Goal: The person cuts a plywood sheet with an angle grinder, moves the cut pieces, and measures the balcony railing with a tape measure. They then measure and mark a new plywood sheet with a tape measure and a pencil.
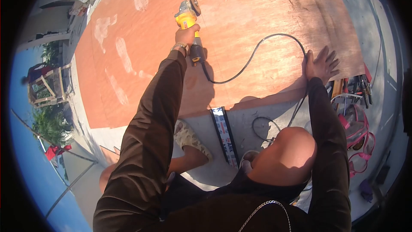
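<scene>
My left hand (187, 35) is wrapped round the body of a yellow angle grinder (186, 19). The grinder's cutting disc (195, 4) stands on edge at a thin dark line that runs down the reddish plywood sheet (163, 73). From the tool's rear end a black power cord (256, 53) curves over the wood and passes beside my right hand. My right hand (322, 63) lies flat near the sheet's right edge, fingers spread, with the cord by its thumb.
Pink straps (364, 146) and several hand tools (362, 89) lie on the concrete at the right. A printed strip (224, 135) sits between my feet, near a loop of cord (257, 126). At the far left a person (36, 73) is beside a wooden frame (50, 87).
</scene>
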Demonstrator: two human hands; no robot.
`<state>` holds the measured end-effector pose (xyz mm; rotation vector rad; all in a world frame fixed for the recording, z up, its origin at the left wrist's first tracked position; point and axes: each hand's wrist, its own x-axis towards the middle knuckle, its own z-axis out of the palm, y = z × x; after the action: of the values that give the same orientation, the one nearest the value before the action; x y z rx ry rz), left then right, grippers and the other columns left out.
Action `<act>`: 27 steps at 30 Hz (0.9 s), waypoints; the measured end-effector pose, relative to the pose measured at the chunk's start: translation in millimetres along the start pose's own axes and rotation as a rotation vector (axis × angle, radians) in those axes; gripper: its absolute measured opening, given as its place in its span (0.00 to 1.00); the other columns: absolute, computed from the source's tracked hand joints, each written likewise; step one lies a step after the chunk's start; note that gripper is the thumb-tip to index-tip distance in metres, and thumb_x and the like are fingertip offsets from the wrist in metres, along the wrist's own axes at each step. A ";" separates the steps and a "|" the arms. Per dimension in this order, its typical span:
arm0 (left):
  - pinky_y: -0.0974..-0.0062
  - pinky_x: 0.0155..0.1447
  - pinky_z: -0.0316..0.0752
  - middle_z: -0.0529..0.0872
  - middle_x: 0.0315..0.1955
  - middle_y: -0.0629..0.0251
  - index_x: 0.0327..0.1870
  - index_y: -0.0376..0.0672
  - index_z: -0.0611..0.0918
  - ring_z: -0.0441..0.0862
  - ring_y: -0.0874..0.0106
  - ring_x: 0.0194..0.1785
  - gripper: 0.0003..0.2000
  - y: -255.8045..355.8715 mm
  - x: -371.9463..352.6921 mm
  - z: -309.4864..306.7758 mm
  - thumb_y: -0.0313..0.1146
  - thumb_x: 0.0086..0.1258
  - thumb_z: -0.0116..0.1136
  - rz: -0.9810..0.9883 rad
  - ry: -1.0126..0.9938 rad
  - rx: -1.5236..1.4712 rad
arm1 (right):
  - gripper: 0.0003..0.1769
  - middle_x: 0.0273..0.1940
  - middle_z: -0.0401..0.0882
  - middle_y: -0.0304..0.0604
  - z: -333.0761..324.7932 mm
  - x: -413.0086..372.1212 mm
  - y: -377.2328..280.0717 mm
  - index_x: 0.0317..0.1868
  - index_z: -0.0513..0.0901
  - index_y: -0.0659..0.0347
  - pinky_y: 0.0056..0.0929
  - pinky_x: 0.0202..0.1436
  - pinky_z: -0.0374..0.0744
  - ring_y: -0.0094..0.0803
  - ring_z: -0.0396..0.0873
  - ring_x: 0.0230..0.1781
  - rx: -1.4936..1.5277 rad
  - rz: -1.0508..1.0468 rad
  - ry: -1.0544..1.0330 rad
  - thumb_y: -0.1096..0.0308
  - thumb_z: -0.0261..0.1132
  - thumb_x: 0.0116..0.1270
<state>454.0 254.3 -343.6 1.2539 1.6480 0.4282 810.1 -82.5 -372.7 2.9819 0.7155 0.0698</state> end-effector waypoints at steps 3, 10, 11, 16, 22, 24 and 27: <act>0.67 0.26 0.80 0.83 0.27 0.60 0.43 0.34 0.79 0.83 0.66 0.22 0.18 -3.0 -0.6 -0.2 0.34 0.54 0.69 0.003 0.011 0.019 | 0.48 0.83 0.46 0.55 -5.7 0.1 -1.9 0.82 0.54 0.48 0.69 0.80 0.43 0.61 0.42 0.83 0.008 0.003 -0.007 0.30 0.51 0.70; 0.67 0.33 0.79 0.86 0.30 0.59 0.42 0.34 0.83 0.85 0.66 0.28 0.20 -3.1 -26.9 -0.5 0.40 0.53 0.69 -0.036 0.022 0.070 | 0.49 0.82 0.46 0.55 1.2 0.8 1.8 0.82 0.54 0.47 0.69 0.80 0.42 0.62 0.41 0.83 0.050 -0.002 0.016 0.30 0.52 0.69; 0.67 0.39 0.79 0.89 0.34 0.57 0.42 0.33 0.86 0.87 0.66 0.34 0.22 -4.1 -27.6 -0.4 0.44 0.52 0.69 -0.058 0.038 0.104 | 0.49 0.82 0.46 0.55 0.8 0.7 2.0 0.82 0.54 0.47 0.69 0.80 0.42 0.62 0.41 0.83 0.049 -0.003 0.016 0.30 0.52 0.69; 0.66 0.38 0.81 0.88 0.34 0.56 0.44 0.33 0.85 0.88 0.65 0.33 0.23 -4.8 -45.6 0.4 0.44 0.53 0.69 -0.060 0.030 0.088 | 0.48 0.82 0.47 0.55 -0.3 -0.1 0.9 0.82 0.55 0.47 0.69 0.80 0.42 0.61 0.41 0.83 0.039 -0.001 0.023 0.31 0.52 0.69; 0.65 0.26 0.78 0.83 0.25 0.58 0.44 0.34 0.80 0.82 0.66 0.21 0.19 -6.7 -69.6 4.5 0.37 0.56 0.69 -0.067 0.003 -0.064 | 0.48 0.83 0.46 0.54 -2.9 -0.7 1.1 0.82 0.55 0.46 0.68 0.80 0.42 0.61 0.42 0.83 0.037 0.004 0.006 0.30 0.52 0.68; 0.65 0.26 0.79 0.83 0.25 0.58 0.44 0.35 0.80 0.82 0.65 0.21 0.19 -6.2 -64.2 4.2 0.37 0.56 0.69 -0.054 0.009 -0.051 | 0.48 0.83 0.46 0.54 -6.6 -0.7 -2.3 0.82 0.55 0.47 0.68 0.80 0.42 0.60 0.41 0.83 0.029 0.008 -0.008 0.30 0.51 0.68; 0.65 0.26 0.79 0.83 0.25 0.58 0.44 0.35 0.80 0.82 0.65 0.21 0.19 -19.3 -49.4 1.4 0.38 0.56 0.69 -0.076 0.016 0.051 | 0.49 0.83 0.46 0.54 -4.5 -1.7 1.8 0.82 0.55 0.47 0.68 0.80 0.41 0.60 0.41 0.83 0.032 0.006 -0.006 0.30 0.51 0.69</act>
<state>444.2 203.0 -334.7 1.2238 1.7237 0.3524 809.2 -84.6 -368.1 3.0130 0.7145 0.0510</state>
